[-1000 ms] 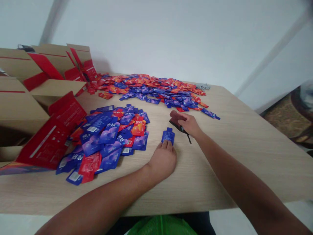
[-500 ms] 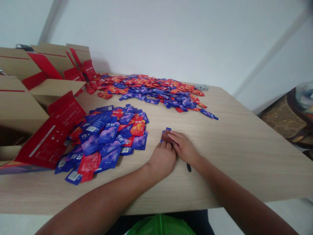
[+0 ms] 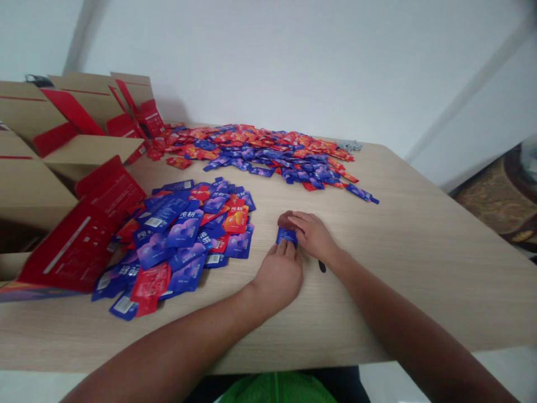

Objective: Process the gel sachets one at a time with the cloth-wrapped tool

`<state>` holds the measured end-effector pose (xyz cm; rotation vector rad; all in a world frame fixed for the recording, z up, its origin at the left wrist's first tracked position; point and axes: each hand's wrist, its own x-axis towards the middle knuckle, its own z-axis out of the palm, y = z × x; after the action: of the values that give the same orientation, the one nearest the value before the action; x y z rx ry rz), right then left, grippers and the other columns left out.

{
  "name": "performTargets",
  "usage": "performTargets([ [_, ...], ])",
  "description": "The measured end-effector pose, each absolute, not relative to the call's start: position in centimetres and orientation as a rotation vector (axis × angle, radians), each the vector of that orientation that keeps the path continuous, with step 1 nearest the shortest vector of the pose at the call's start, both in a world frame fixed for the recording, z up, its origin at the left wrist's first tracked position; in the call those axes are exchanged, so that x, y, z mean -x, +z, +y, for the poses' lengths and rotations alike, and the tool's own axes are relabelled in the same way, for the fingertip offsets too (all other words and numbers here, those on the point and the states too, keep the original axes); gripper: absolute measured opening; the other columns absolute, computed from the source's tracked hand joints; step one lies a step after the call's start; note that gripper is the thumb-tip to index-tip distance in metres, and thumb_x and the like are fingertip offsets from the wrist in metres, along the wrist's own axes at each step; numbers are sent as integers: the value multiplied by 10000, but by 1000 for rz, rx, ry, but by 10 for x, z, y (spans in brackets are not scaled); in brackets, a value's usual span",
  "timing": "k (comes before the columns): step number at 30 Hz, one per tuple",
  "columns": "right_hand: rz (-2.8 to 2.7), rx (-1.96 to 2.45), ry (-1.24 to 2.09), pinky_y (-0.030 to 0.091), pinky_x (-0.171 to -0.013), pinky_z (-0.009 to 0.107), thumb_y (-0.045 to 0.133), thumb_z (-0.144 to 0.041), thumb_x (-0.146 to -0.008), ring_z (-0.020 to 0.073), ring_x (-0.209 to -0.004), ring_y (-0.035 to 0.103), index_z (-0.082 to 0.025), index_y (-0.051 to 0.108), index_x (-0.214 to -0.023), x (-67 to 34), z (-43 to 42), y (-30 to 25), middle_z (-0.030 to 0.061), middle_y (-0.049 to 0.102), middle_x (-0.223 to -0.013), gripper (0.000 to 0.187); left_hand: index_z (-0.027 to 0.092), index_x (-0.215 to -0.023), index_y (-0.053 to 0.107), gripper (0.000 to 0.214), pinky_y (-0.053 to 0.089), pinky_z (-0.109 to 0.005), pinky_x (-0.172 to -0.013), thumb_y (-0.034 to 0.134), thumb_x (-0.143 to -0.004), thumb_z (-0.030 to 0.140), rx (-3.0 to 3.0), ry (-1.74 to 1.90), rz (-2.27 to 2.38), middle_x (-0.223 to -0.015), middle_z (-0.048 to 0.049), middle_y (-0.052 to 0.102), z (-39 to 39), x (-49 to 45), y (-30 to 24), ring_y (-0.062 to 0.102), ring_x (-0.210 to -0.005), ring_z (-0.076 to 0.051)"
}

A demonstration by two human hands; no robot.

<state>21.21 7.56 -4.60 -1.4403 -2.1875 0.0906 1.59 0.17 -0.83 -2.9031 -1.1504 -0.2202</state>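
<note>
A small blue spouted sachet [image 3: 286,236] lies flat on the table in front of me. My left hand [image 3: 279,274] holds down its near end with bent fingertips. Over its far end, my right hand [image 3: 311,232] grips a brown, soft-looking pad [image 3: 286,220], whose exact kind I cannot make out. The pad hides the sachet's top. Beneath my right wrist pokes out the end of a dark, narrow object [image 3: 322,266], the rest of it covered.
A heap of blue and red sachets [image 3: 184,229] lies to the left. Along the wall stretches a longer pile of sachets [image 3: 268,154]. Open cardboard boxes [image 3: 25,184] with red flaps stand at far left. Grey cloth [image 3: 350,146] lies at the back. The table [image 3: 419,252] ends near my body.
My right hand and the brown pad have slid away from me, up to the sachet's far end, uncovering its printed middle. My left hand stays at the near end.
</note>
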Motion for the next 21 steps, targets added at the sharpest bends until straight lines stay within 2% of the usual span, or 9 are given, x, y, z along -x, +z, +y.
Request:
performTargets([
  [12,-1964,1438,105,485,-1198,535,556,-169,-945,309,-1344,631,-198,694,-1408,-218,113,-53,144,692,-1456,484,26,-1242,744,388,517,-518,-1080,534,-1033,276,2941,-244,-1134,-1347,-298,672,3,-12,-7,612,-1327,-395],
  [21,-1557,1333,318,556,-1134,547,581,-335,-986,304,-1234,712,-258,668,-1433,-219,64,-33,90,741,-1368,462,44,-1207,757,370,524,-517,-1067,536,-1040,291,2950,-298,-1113,-1331,-291,675,3,-10,-9,619,-1294,-388],
])
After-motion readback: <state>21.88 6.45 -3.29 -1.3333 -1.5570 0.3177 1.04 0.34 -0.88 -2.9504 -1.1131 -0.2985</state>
